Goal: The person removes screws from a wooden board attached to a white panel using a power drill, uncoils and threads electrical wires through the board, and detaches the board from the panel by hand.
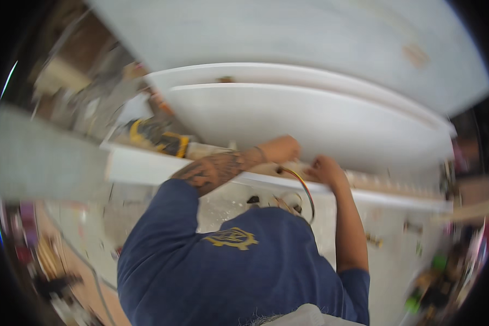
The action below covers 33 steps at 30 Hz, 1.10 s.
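My left hand (282, 149), at the end of a tattooed forearm, is curled closed over the inside of a white panel frame. My right hand (326, 169) is bent with its fingers drawn together, just right of it along the same edge. What either one holds, if anything, is hidden and blurred. Between the hands and my chest, a bundle of coloured wires (299, 176) arches from a dark end at the narrow white rail (331, 187) down toward my shirt. A tall white panel (309, 117) stands just beyond my hands.
Yellow-and-black power tools (160, 137) lie left of my left forearm, within the frame. A large pale board (288, 32) fills the far side. Small dark fittings (252, 200) sit on the pale surface before my chest. Blurred clutter lines both sides.
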Each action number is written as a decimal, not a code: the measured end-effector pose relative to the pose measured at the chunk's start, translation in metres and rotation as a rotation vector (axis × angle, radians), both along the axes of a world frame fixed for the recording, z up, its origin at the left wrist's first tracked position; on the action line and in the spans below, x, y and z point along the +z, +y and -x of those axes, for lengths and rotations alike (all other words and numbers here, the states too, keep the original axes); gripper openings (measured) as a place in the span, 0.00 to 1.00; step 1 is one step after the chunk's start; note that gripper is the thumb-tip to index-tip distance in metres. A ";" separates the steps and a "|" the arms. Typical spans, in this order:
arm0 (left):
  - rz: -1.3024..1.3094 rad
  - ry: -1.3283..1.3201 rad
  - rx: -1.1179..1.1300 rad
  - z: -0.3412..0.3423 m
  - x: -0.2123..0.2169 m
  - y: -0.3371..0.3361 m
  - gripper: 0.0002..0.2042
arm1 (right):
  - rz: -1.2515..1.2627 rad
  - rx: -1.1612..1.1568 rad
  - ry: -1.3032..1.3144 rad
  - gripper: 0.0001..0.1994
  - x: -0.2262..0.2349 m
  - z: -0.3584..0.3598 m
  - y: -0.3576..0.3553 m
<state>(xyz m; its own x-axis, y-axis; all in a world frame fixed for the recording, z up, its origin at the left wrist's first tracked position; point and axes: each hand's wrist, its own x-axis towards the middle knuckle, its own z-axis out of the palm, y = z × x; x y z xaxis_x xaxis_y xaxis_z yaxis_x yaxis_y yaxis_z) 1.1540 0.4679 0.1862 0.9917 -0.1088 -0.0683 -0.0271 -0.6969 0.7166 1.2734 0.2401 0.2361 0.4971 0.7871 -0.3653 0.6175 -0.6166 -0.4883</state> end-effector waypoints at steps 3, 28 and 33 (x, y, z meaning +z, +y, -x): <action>-0.238 0.085 0.099 0.004 0.018 -0.018 0.07 | 0.002 0.023 0.217 0.22 0.004 -0.010 0.009; 0.673 -0.239 1.306 0.040 0.077 -0.090 0.08 | -0.312 0.107 1.125 0.16 0.004 -0.023 0.071; 0.396 -0.219 0.991 0.032 0.073 -0.089 0.10 | -0.365 0.114 1.085 0.14 0.000 -0.037 0.068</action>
